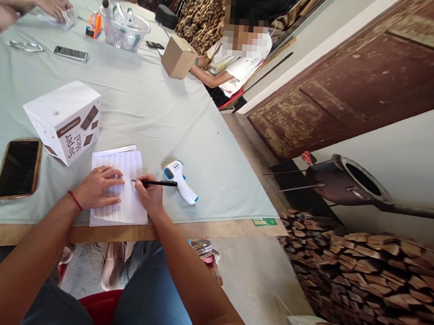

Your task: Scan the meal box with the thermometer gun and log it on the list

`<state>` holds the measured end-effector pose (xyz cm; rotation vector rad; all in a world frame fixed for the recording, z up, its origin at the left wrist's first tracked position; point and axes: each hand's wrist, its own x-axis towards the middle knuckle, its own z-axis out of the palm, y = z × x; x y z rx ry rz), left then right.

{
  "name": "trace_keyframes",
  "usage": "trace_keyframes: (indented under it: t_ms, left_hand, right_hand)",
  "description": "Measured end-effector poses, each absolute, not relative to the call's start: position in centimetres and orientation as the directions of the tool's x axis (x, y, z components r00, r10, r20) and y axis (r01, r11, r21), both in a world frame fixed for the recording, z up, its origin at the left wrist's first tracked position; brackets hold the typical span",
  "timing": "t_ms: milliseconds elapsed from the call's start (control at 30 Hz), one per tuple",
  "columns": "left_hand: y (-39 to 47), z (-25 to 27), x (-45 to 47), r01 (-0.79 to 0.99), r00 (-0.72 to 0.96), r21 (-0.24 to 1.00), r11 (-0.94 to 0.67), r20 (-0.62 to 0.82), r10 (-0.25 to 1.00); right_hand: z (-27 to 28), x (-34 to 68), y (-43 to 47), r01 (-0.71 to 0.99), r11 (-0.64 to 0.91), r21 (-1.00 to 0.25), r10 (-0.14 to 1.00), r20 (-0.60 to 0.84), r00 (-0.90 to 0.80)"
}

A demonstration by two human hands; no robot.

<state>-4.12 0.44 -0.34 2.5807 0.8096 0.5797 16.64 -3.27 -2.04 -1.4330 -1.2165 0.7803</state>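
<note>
Forearms [197,271] over the table edge [230,228], pen [166,183] at the sheet [127,193]

My left hand [101,188] lies open, fingers spread over the sheet's left side. My right hand [150,192] is closed around the black pen, its tip at the paper between my two hands. Small rows of marks cover much of the page, so I judge the writing well along; a strip beside my right hand looks blank, and I can't tell how much is left. Just right of that hand lies the thermometer gun [181,182], untouched. Beyond my left hand stands the white box [64,120]; farther left lies the phone [18,169].
</note>
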Motion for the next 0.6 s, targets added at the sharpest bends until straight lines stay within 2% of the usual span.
trace_keyframes:
  t_ms: [600]
  left_hand:
    - [0.49,-0.27,-4.11,0.452,0.748,0.462,-0.763,0.269,0.606]
  right_hand:
    - [-1.99,16.60,-3.27,0.282,0.066,-0.957,0.948,0.148,0.283]
